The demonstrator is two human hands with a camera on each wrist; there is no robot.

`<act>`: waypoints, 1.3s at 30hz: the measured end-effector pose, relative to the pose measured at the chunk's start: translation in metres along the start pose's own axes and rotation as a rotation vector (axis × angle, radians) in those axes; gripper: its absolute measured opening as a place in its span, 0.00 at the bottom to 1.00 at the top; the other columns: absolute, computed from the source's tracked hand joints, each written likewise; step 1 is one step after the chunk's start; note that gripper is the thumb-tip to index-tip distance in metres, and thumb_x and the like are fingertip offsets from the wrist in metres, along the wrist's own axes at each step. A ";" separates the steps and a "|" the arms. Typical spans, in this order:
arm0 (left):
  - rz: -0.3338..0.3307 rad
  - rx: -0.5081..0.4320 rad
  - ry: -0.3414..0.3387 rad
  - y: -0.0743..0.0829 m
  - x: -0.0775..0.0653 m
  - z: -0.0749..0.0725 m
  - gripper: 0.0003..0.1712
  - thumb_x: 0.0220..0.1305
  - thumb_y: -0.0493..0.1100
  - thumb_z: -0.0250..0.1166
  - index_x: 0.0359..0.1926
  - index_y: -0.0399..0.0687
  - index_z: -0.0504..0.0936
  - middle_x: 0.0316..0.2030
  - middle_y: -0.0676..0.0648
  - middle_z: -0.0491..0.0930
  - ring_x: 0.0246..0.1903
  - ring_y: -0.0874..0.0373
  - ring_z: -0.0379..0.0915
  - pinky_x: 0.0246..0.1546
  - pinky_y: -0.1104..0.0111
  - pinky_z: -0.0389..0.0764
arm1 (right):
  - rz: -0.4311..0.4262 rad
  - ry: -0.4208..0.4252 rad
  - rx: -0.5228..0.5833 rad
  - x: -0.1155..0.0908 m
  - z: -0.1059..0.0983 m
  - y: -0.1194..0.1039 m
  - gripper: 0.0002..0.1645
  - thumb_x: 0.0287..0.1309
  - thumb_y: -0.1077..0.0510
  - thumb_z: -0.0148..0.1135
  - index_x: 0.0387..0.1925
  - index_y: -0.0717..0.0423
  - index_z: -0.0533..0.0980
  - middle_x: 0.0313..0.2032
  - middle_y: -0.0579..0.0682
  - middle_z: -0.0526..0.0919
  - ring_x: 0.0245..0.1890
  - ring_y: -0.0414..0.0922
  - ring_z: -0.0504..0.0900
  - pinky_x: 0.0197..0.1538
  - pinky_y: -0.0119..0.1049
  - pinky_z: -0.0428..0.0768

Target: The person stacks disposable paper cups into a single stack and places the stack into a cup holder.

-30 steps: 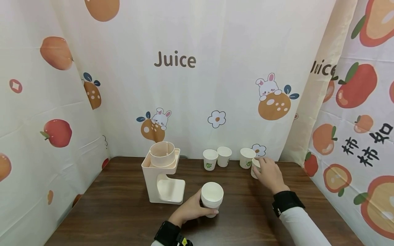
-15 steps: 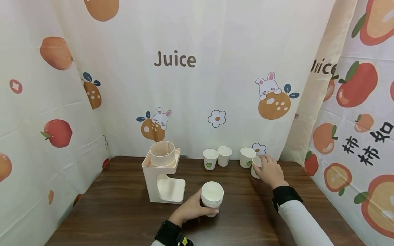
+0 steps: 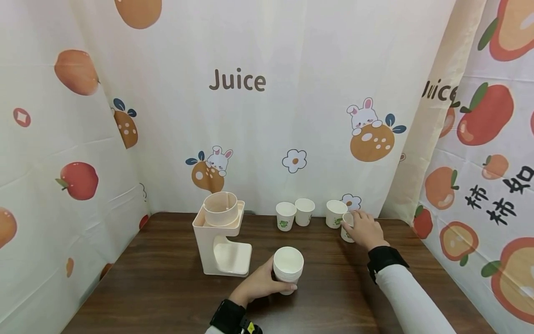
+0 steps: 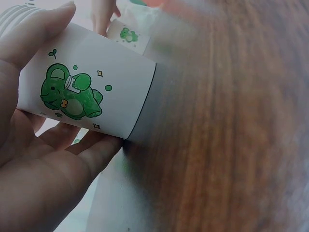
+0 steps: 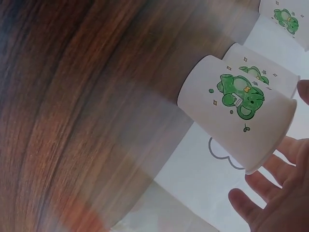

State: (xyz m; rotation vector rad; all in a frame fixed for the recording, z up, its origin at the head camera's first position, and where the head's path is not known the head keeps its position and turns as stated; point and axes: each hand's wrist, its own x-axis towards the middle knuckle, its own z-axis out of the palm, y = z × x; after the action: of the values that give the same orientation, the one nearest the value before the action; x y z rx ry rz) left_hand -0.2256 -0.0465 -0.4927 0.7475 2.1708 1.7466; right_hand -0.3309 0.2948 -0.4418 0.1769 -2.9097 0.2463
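Observation:
My left hand (image 3: 263,281) grips a stack of nested white paper cups (image 3: 288,264), upright over the near middle of the table. In the left wrist view, a green bear print shows on the lowest cup (image 4: 87,82), with thumb and fingers curled round its sides. At the back right, my right hand (image 3: 365,230) holds a single paper cup (image 3: 348,235) near its rim, thumb on the left side. The right wrist view shows this cup (image 5: 231,106) standing on the table, with some fingers spread beyond its rim.
Two paper cups (image 3: 285,217) (image 3: 304,213) stand at the back middle, and another cup (image 3: 334,215) is just left of my right hand. A cream machine with a round top opening (image 3: 206,246) stands on the left of the wooden table (image 3: 158,287). Printed curtains (image 3: 258,120) enclose the back and sides.
My right hand stays at the same cup; its wrist and forearm have shifted slightly. The left hand and its stack of cups hold still.

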 end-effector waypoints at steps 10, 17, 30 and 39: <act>0.003 -0.003 -0.008 -0.001 0.001 0.002 0.47 0.47 0.48 0.74 0.65 0.68 0.57 0.55 0.56 0.71 0.52 0.60 0.67 0.56 0.49 0.64 | 0.016 -0.022 0.027 -0.002 -0.002 0.002 0.39 0.64 0.39 0.48 0.63 0.67 0.61 0.61 0.70 0.63 0.58 0.69 0.58 0.53 0.68 0.64; 0.003 -0.008 -0.009 -0.001 0.001 0.001 0.47 0.48 0.48 0.74 0.65 0.68 0.56 0.55 0.56 0.71 0.53 0.60 0.67 0.56 0.49 0.63 | 0.028 -0.023 0.067 0.000 -0.004 0.002 0.37 0.62 0.43 0.52 0.61 0.67 0.64 0.57 0.72 0.66 0.54 0.69 0.62 0.52 0.67 0.67; -0.011 -0.007 -0.006 -0.002 0.001 0.002 0.47 0.47 0.49 0.74 0.65 0.68 0.57 0.55 0.55 0.71 0.53 0.59 0.67 0.57 0.48 0.63 | -0.013 -0.120 0.117 0.000 -0.018 -0.002 0.35 0.56 0.46 0.57 0.56 0.67 0.68 0.52 0.73 0.69 0.51 0.69 0.66 0.48 0.65 0.71; -0.009 -0.009 -0.004 -0.002 0.001 0.000 0.47 0.47 0.48 0.74 0.65 0.67 0.56 0.55 0.55 0.71 0.52 0.59 0.67 0.56 0.48 0.63 | -0.069 -0.177 0.141 -0.003 -0.024 -0.005 0.32 0.53 0.44 0.63 0.56 0.57 0.72 0.49 0.72 0.70 0.48 0.67 0.67 0.44 0.63 0.74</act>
State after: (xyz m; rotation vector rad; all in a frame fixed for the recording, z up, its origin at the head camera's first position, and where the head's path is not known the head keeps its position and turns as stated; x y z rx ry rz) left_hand -0.2266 -0.0462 -0.4950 0.7372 2.1590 1.7475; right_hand -0.3225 0.2946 -0.4184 0.3372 -3.0538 0.4465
